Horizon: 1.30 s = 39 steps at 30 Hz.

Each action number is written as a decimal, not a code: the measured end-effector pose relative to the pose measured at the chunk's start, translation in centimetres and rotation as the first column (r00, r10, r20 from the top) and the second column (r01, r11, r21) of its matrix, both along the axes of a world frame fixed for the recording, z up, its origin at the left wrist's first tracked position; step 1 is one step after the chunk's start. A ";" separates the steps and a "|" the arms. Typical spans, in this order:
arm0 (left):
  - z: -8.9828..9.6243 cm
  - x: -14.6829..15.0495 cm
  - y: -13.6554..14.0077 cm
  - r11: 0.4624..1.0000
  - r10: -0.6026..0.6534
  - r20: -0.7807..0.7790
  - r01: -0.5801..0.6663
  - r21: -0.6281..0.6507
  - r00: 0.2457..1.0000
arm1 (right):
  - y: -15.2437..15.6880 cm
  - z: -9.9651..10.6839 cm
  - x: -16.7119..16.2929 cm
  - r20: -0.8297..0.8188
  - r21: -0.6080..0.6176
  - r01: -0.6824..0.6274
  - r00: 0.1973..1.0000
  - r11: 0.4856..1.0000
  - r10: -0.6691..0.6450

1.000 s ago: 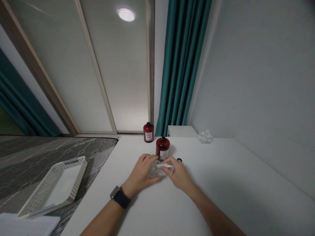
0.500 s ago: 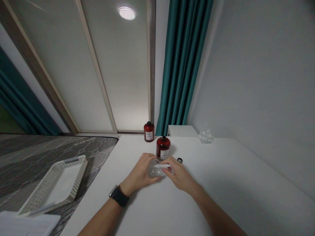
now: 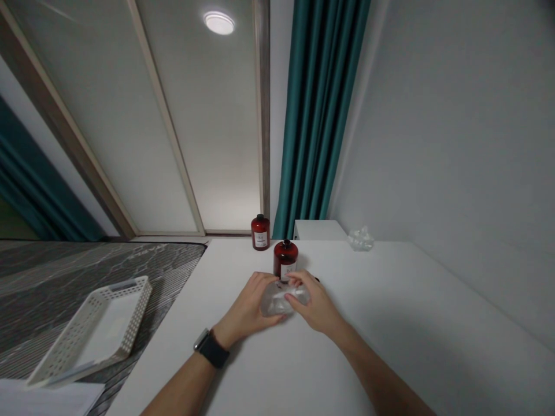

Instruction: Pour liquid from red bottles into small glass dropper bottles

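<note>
Fingers (image 3: pixel 299 282) over clear packet (image 3: pixel 277 301) — contents indistinct

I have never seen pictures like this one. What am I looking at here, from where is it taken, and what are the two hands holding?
There is no machine here. A person wears a camera on the head, so the picture looks forward and down over their own forearms. The left hand, with a dark watch on its wrist, and the right hand together hold a small crumpled clear plastic bag with something white inside; what it is I cannot tell. They work over a white table. Just behind the hands stands a dark red round bottle with a pale label, and a second red bottle stands farther back. A crumpled clear wrapper lies near the wall. A white perforated plastic tray rests at the left on a dark patterned surface.
</note>
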<state>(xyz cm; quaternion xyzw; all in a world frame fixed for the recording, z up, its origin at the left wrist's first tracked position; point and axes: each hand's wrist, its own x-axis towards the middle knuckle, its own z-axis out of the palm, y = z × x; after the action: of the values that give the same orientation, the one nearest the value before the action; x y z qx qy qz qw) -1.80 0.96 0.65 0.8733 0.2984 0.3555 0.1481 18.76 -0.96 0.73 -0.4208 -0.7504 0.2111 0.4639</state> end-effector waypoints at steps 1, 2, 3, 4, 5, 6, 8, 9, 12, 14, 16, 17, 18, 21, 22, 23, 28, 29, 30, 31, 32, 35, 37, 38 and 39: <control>0.0 -0.1 0.0 1.000 0.005 0.009 -0.005 -0.003 1.000 | 0.0 0.0 0.1 0.001 -0.009 0.000 1.000 1.000 0.000; -0.1 -0.1 0.0 1.000 0.013 0.023 -0.012 -0.007 1.000 | 0.1 0.0 0.3 0.003 -0.014 0.000 1.000 1.000 0.000; -0.1 -0.2 0.1 1.000 0.021 0.043 -0.021 -0.009 0.999 | 0.1 -0.1 0.4 0.004 -0.015 -0.001 1.000 1.000 0.001; -0.2 -0.3 0.1 0.999 0.032 0.063 -0.031 -0.012 0.998 | 0.1 -0.1 0.4 0.002 -0.010 0.002 1.000 1.000 -0.002; -0.2 -0.3 0.1 0.999 0.044 0.083 -0.043 -0.016 0.996 | 0.1 -0.1 0.5 -0.003 -0.003 0.011 1.000 1.000 -0.011; -0.3 -0.4 0.1 0.998 0.057 0.101 -0.056 -0.019 0.993 | 0.2 -0.2 0.5 -0.010 0.004 0.026 1.000 1.000 -0.026; -0.3 -0.4 0.1 0.997 0.077 0.124 -0.075 -0.026 0.989 | 0.3 -0.5 0.5 -0.027 0.006 0.072 0.997 0.997 -0.071; -0.3 -0.4 0.1 0.997 0.080 0.128 -0.077 -0.028 0.989 | 0.4 -0.6 0.5 -0.031 0.002 0.092 0.995 0.996 -0.092; -0.3 -0.2 0.0 0.998 0.061 0.115 -0.058 -0.035 0.992 | 0.3 -0.9 0.3 -0.017 -0.014 0.098 0.995 0.995 -0.098; -0.3 -0.1 0.0 0.998 0.050 0.103 -0.046 -0.044 0.993 | 0.1 -0.9 0.0 0.003 -0.012 0.058 0.998 0.998 -0.058; -0.3 -0.1 0.0 0.997 0.054 0.106 -0.048 -0.054 0.993 | -0.3 -0.7 -0.3 0.010 -0.002 0.024 1.000 1.000 -0.024; -0.4 0.0 0.0 0.997 0.058 0.113 -0.052 -0.056 0.992 | -0.5 -0.7 -0.4 0.006 0.004 0.015 1.000 1.000 -0.015; -0.4 0.0 0.0 0.997 0.062 0.119 -0.055 -0.057 0.991 | -0.7 -0.6 -0.6 -0.005 0.005 0.014 1.000 1.000 -0.014; -0.5 0.2 -0.1 0.997 0.053 0.119 -0.046 -0.060 0.991 | -0.8 -0.7 -0.9 -0.064 -0.016 0.042 0.997 0.999 -0.043; -0.5 0.2 -0.2 0.997 0.043 0.114 -0.036 -0.064 0.993 | -0.7 -0.7 -0.9 -0.081 -0.024 0.055 0.995 0.998 -0.057; -0.5 0.3 -0.3 0.997 0.032 0.111 -0.025 -0.067 0.993 | -0.6 -0.8 -0.9 -0.095 -0.027 0.067 0.993 0.997 -0.070; -0.6 0.6 -0.4 0.996 0.039 0.157 -0.026 -0.079 0.987 | -0.3 -0.6 -0.9 -0.117 0.008 0.108 0.987 0.994 -0.106; -0.6 0.6 -0.4 0.996 0.047 0.165 -0.034 -0.081 0.985 | -0.3 -0.5 -0.8 -0.115 0.012 0.118 0.987 0.993 -0.116; -0.6 0.5 -0.3 0.996 0.054 0.173 -0.041 -0.080 0.983 | -0.3 -0.3 -0.8 -0.111 0.015 0.128 0.986 0.992 -0.126; -0.6 0.4 -0.2 0.996 0.060 0.181 -0.047 -0.078 0.982 | -0.3 -0.3 -0.8 -0.106 0.018 0.138 0.985 0.990 -0.136; -0.6 0.4 -0.2 0.996 0.068 0.190 -0.054 -0.076 0.979 | -0.4 -0.2 -0.8 -0.100 0.020 0.145 0.985 0.989 -0.142; -0.6 0.3 -0.1 0.993 0.099 0.209 -0.082 -0.086 0.973 | -0.4 -0.4 -0.8 -0.094 0.028 0.136 0.987 0.990 -0.133; -0.6 0.3 -0.1 0.990 0.120 0.216 -0.099 -0.105 0.969 | -0.5 -0.6 -0.8 -0.100 0.038 0.118 0.988 0.992 -0.114; -0.7 0.4 -0.1 0.989 0.124 0.220 -0.101 -0.113 0.968 | -0.5 -0.8 -0.8 -0.104 0.043 0.110 0.989 0.993 -0.105; -0.7 0.4 -0.2 0.988 0.122 0.223 -0.096 -0.121 0.967 | -0.5 -0.9 -0.8 -0.108 0.046 0.103 0.989 0.994 -0.098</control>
<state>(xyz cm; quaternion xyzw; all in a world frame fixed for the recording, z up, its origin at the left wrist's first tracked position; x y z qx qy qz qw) -1.36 0.78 -0.05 0.7991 0.3459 0.4450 0.2093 17.94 -1.47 -0.17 -0.4342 -0.7079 0.1902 0.5237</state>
